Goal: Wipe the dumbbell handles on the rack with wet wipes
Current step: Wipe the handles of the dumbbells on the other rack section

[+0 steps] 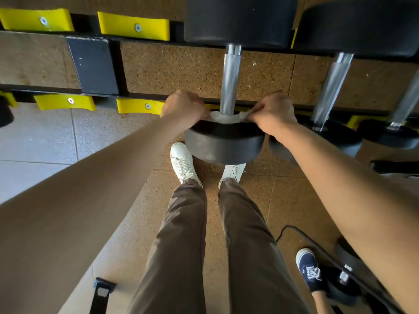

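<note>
forearms: both bare, left forearm (95, 184) and right forearm (344, 177) coming in from the bottom corners and meeting at the rack (93, 64).
left hand (183, 108): fingers curled, pinching the left end of the wet wipe (225, 116).
right hand (273, 114): same deal, curled up and pinching the right end of the wipe.
wet wipe: white, looped round the near end of the dumbbell handle (230, 75), sitting right against the near head (224, 143) and stretched between both hands.
dumbbell handle: shiny knurled steel, runs away from the camera up to the far head (240, 19). Most of its length shows bare beyond the wipe.
rack: black frame rails with yellow cradles (133, 26) bolted along both rails, off to the left of this dumbbell.
neighbours: two more steel handles, one (332, 87) just to the right and another (407, 100) at the frame edge, both with black heads.
legs: brown trousers (181, 234) and white sneakers (182, 162) right under the near head. The right shoe is partly hidden by it.
floor (181, 71): speckled cork-coloured mat, grey tiles (34, 143) over on the left.
other stuff: navy shoe (309, 266) of a second person bottom right, black cable (294, 230) near it, black strap (101, 293) bottom left.
</note>
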Demonstrator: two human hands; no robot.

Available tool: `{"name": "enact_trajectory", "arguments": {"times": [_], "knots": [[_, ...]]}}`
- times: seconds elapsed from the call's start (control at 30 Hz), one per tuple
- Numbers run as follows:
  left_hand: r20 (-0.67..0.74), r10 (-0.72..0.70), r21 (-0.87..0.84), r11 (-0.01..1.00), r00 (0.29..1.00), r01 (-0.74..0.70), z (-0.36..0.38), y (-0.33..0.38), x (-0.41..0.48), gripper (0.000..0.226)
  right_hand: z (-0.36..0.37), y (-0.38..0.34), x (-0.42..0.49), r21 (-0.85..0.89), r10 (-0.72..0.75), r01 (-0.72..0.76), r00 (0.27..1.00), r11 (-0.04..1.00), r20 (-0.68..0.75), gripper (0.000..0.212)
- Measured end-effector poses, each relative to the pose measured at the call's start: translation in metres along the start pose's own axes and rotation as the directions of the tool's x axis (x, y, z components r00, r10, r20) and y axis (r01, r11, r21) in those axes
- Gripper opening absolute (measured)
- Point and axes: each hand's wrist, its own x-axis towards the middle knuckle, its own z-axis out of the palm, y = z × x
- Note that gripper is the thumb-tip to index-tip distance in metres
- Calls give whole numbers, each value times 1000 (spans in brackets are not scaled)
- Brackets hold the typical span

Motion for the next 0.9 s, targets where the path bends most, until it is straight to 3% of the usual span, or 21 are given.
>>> {"name": "enact_trajectory", "arguments": {"times": [0.13, 0.3, 0.37, 0.43, 0.5, 0.53, 0.6, 0.7, 0.8, 0.9], "knots": [[173, 125, 38, 990, 977, -134, 2, 10, -7, 21, -5, 3, 4, -40, 35, -36, 999, 999, -11, 22], [-28, -69, 14, 997, 997, 70, -5, -20, 10, 17, 7, -11, -12, 103, -100, 92, 992, 990, 76, 14], [-76, -69, -40, 997, 995, 66, -5, -23, 12, 17, 10, -9, -15, 230, -113, 110, 994, 967, -3, 10], [-88, -45, -198, 980, 995, 27, -5, -17, 13, 6, 6, -5, -12, 535, 46, 35, 990, 844, -136, 12], [-79, 11, -371, 928, 997, -40, -6, -9, 11, 12, -4, 0, -7, 826, 247, -26, 959, 563, -138, 15], [-73, 57, -410, 909, 996, -82, -6, -5, 10, 13, -8, 4, -5, 877, 285, -13, 948, 480, -141, 18], [-68, 151, -445, 880, 986, -166, -7, 5, 5, 12, -16, 9, -1, 839, 242, 47, 947, 542, -209, 22], [-62, 228, -518, 825, 972, -227, -8, 20, -6, 8, -28, 6, -7, 669, -48, 217, 964, 711, -262, 32], [-41, 310, -524, 802, 950, -285, -5, 31, -16, 9, -35, -5, -18, 510, -316, 328, 942, 795, -113, 66], [41, 389, -486, 812, 920, -322, -4, 42, -26, 12, -33, -15, -26, 394, -425, 389, 905, 833, 4, 50]]}}
